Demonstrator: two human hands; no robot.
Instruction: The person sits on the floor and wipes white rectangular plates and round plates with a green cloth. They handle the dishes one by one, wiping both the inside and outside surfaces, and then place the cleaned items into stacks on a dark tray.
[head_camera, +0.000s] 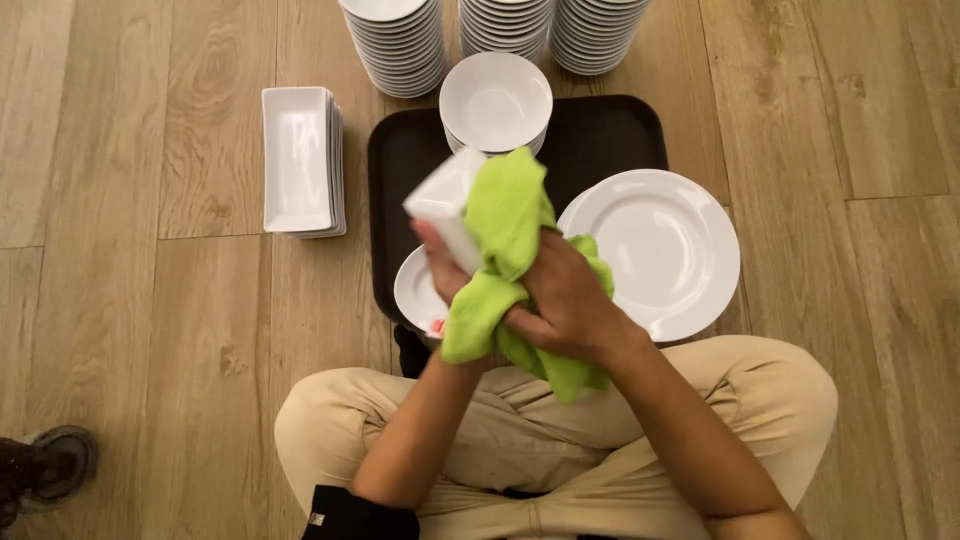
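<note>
Left hand fingers pinch a white rectangular dish, glossy, held tilted above the tray. Right hand fingers press a fuzzy green cloth against the dish. Tray: dark, rounded corners, on wood-plank floor. On it, round white plate and stacked bowls. Left, stacked rectangular dishes; open floor beyond.

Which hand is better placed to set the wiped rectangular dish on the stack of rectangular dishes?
Probably the left hand: it grips the white rectangular dish and is on the side of the rectangular dish stack. The right hand holds the green cloth.
</note>
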